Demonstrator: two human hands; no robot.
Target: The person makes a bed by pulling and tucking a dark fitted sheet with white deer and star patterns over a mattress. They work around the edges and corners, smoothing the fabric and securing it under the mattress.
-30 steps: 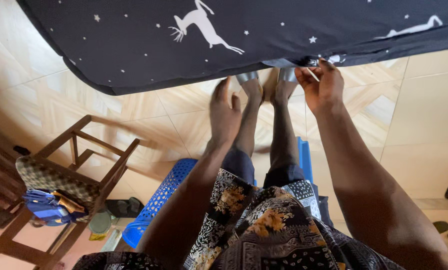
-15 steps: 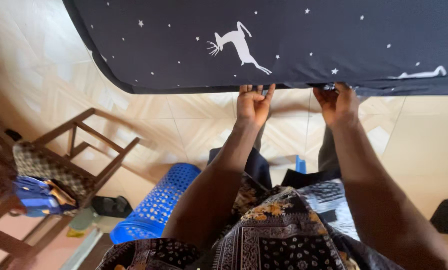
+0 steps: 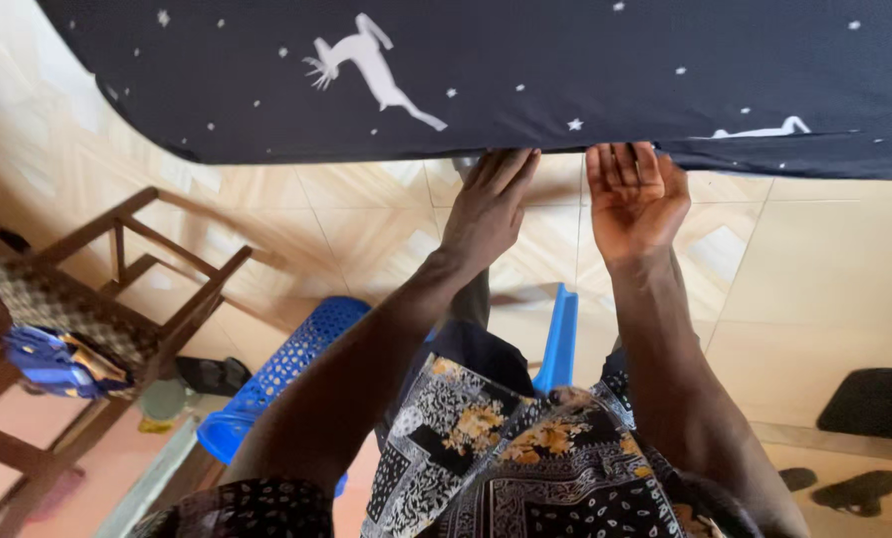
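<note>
A dark navy sheet printed with white stars and leaping deer stretches over a mattress that fills the far side of the view from left to right, its near edge hanging over a pale tiled floor. At the left stands a wooden chair with a patterned cushion and a blue bag on its seat, and near it on the floor lies a blue perforated plastic basket. At the right near corner sit a dark mat and a pair of dark sandals. The person's left hand reaches to the sheet's near edge, back up, fingers straight and close together with the tips under the hem, gripping nothing visible. Just right of it, the right hand is palm up, fingers spread and slightly curled, touching the underside of the edge without closing on it.
</note>
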